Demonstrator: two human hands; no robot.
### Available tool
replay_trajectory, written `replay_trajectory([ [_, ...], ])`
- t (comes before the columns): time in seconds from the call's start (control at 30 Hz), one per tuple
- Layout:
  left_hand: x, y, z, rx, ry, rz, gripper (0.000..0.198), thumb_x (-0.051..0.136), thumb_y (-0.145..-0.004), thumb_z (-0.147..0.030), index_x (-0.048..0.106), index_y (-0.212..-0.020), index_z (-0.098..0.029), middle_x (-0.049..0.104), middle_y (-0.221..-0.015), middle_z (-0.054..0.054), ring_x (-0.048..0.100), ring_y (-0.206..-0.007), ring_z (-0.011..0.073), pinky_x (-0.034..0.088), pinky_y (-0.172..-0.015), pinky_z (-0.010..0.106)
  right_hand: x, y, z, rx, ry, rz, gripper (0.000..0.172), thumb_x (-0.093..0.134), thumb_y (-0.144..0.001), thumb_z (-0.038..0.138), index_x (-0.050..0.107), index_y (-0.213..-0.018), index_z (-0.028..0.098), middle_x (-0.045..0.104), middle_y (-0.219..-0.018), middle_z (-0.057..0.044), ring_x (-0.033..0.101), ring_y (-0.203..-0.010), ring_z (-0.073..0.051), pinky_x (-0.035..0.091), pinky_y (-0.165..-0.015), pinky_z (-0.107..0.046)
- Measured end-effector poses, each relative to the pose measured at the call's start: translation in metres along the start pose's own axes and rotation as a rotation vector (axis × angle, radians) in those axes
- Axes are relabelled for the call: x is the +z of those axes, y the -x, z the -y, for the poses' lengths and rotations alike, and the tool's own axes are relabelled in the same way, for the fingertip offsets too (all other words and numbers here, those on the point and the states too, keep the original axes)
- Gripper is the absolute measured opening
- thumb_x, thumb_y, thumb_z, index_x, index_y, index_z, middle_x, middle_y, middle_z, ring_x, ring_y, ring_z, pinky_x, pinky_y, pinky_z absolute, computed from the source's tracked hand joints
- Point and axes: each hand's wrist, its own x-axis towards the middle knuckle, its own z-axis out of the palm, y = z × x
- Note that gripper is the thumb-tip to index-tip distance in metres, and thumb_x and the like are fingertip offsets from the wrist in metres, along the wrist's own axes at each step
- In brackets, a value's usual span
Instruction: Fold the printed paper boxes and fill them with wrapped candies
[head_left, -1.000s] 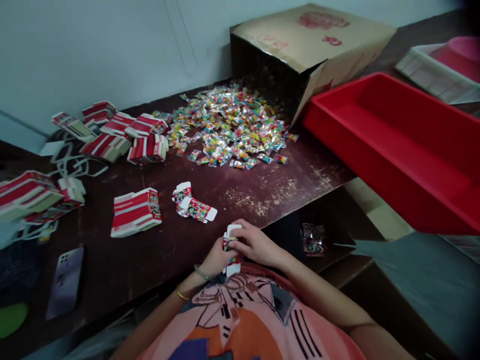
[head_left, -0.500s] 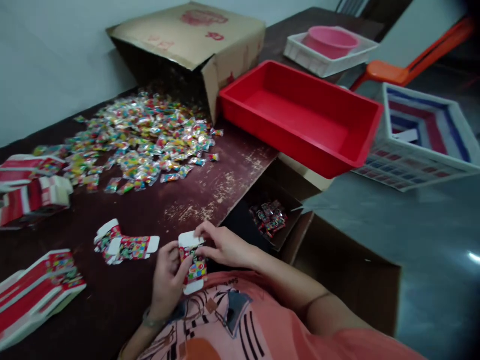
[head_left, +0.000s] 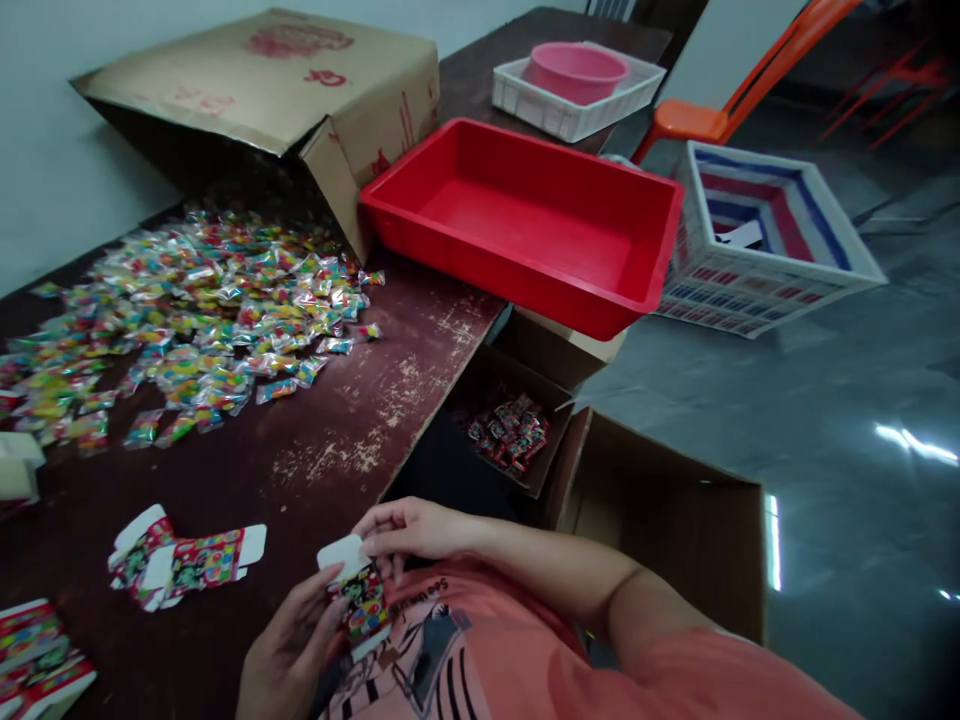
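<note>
Both hands are gripping the small printed carton (head_left: 360, 602) by the tabletop (head_left: 337, 440) edge, close to the chest. The left hand (head_left: 289, 650) is cradling its body, and the right hand (head_left: 409, 530) is pinching the white top flap (the carton is leaning further left than a moment ago).

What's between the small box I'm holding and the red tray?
In the head view, an open cardboard box of red packets lies between the small box and the red tray.
</note>
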Motion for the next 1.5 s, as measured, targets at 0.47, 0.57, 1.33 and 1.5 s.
replay_trajectory([
  [0.47,0.013,0.0,0.012,-0.216,0.699,0.334,0.082,0.071,-0.061,-0.029,0.038,-0.137,-0.033,0.065,-0.114,0.006,0.061,-0.103,0.0273,0.049,-0.084,0.039,0.023,-0.029,0.023,0.142,0.584,0.223,0.026,0.075,-0.072,0.028,0.07,-0.093,0.015,0.067,-0.085,0.001,0.061,-0.071,-0.011,0.049,-0.067,-0.022],
  [0.57,0.015,-0.004,0.008,-0.222,0.842,0.392,0.073,0.063,-0.065,-0.023,0.044,-0.135,-0.029,0.062,-0.117,0.007,0.057,-0.11,0.0276,0.043,-0.094,0.042,0.034,-0.03,0.026,-0.098,0.865,0.245,0.019,0.059,-0.087,0.027,0.074,-0.089,0.016,0.07,-0.096,-0.003,0.061,-0.087,-0.014,0.046,-0.082,-0.024],
  [1.33,-0.068,-0.002,0.007,0.16,-0.054,0.454,0.06,0.064,-0.062,-0.009,0.063,-0.119,-0.025,0.06,-0.09,0.0,0.055,-0.083,0.0167,0.041,-0.08,0.028,-0.021,-0.173,0.108,-0.426,1.715,-0.345,0.039,0.052,-0.091,0.029,0.056,-0.127,0.013,0.056,-0.125,-0.018,0.049,-0.119,-0.028,0.035,-0.103,-0.048],
  [1.5,-0.106,0.001,0.014,0.131,-0.093,0.357,0.025,0.067,-0.065,-0.014,0.068,-0.089,-0.019,0.063,-0.088,0.001,0.057,-0.084,0.0182,0.044,-0.077,0.028,-0.028,-0.137,0.051,-0.443,1.807,-0.338,0.064,0.061,-0.083,0.043,0.045,-0.137,0.011,0.044,-0.139,-0.021,0.033,-0.133,-0.036,0.025,-0.109,-0.057],
])
